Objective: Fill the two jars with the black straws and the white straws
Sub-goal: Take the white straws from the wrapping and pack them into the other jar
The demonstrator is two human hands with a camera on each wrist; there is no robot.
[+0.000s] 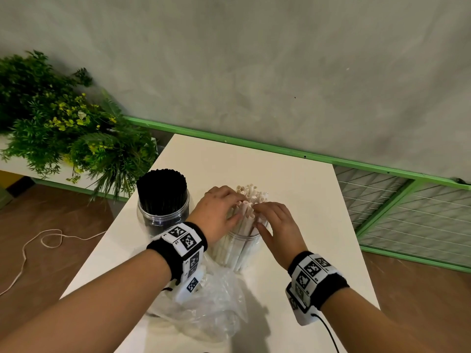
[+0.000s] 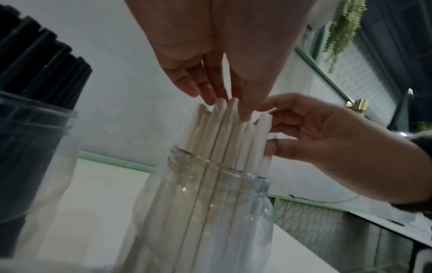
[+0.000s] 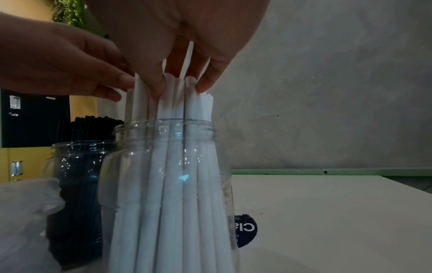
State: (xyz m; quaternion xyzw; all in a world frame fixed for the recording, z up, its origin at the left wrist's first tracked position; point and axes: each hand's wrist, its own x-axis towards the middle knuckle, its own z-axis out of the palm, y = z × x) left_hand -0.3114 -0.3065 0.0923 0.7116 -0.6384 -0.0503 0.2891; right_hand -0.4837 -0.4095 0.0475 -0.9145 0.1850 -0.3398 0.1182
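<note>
A clear jar [image 1: 239, 253] near the middle of the white table [image 1: 300, 200] holds a bundle of white straws [image 1: 252, 194] standing upright. My left hand [image 1: 219, 210] rests its straight fingers on the straw tops [image 2: 224, 114] from the left. My right hand [image 1: 275, 225] pinches the right side of the bundle, fingers on the tops and thumb against the side [image 2: 264, 129]. Seen from the right wrist, its fingers [image 3: 203, 81] point down onto the straws [image 3: 177, 103]. A second clear jar [image 1: 163, 220] to the left is packed with black straws [image 1: 161, 184].
A crumpled clear plastic bag [image 1: 209, 309] lies on the table under my left wrist. Green plants [image 1: 63, 128] stand off the table's left edge. A green wire-mesh frame [image 1: 407, 205] runs along the wall at right. A cord [image 1: 51, 238] lies on the floor.
</note>
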